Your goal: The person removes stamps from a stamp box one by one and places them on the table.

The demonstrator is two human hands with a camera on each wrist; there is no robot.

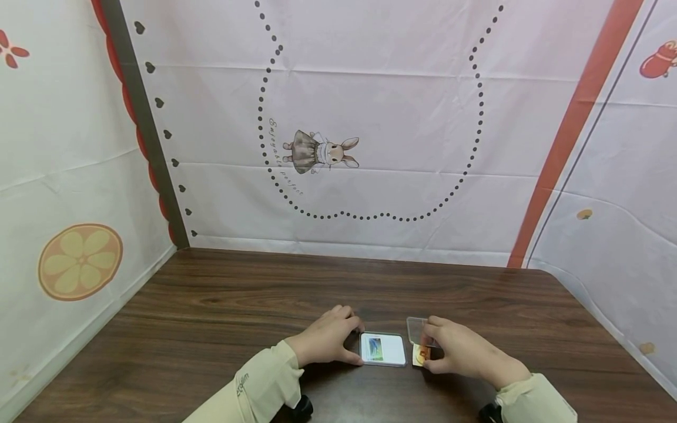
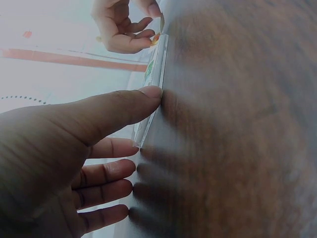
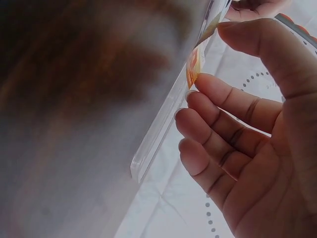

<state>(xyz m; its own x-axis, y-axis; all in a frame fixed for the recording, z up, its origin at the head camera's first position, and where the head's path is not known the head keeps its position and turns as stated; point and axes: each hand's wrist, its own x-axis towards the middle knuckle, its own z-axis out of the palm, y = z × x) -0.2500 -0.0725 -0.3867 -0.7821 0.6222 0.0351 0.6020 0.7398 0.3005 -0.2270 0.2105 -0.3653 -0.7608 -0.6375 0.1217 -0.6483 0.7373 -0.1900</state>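
A flat clear plastic case [image 1: 394,351] lies on the table with a white card in it that bears a small blue-green picture. My left hand [image 1: 328,336] is at its left end and holds it, thumb at the near corner and index finger at the far one. Between the thumb and index finger of my right hand [image 1: 457,349] is a small orange-and-yellow card [image 3: 194,62], bent in the right wrist view. A clear plastic lid [image 1: 415,329] lies just beyond that card, partly covered by the right fingers.
The dark wood-grain table [image 1: 238,294] runs back to a white printed cloth [image 1: 381,117] hung behind it. More printed cloth [image 1: 53,176] hangs along the left and right sides.
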